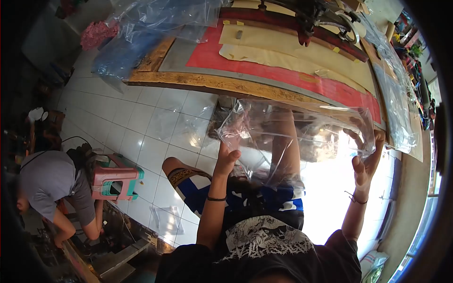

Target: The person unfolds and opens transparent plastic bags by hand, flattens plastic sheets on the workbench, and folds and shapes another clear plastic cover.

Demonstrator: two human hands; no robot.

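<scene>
Currently, the person's two hands are stretching a clear plastic sheet (325, 120) above their lap, just in front of the table (283, 90). The left hand (230, 141) is reaching up at the sheet's left end, its fingers showing through the film and its thumb standing out below; whether it is clasping the film, I cannot tell. The right hand (368, 155) is curling its fingers around the right end, grasping it, with its thumb pointing up. On the table, a red sheet (207, 52) is lying under pale yellow paper (269, 59), and a dark red metal bar (278, 21) is stretching across beyond them. More clear plastic (160, 23) is draping over the table's left corner. Farther left, a person in a grey shirt (49, 177) is bending beside a pink-and-green stool (113, 181), while a flat plastic bag (167, 220) is lying on the tiled floor (134, 146).
</scene>
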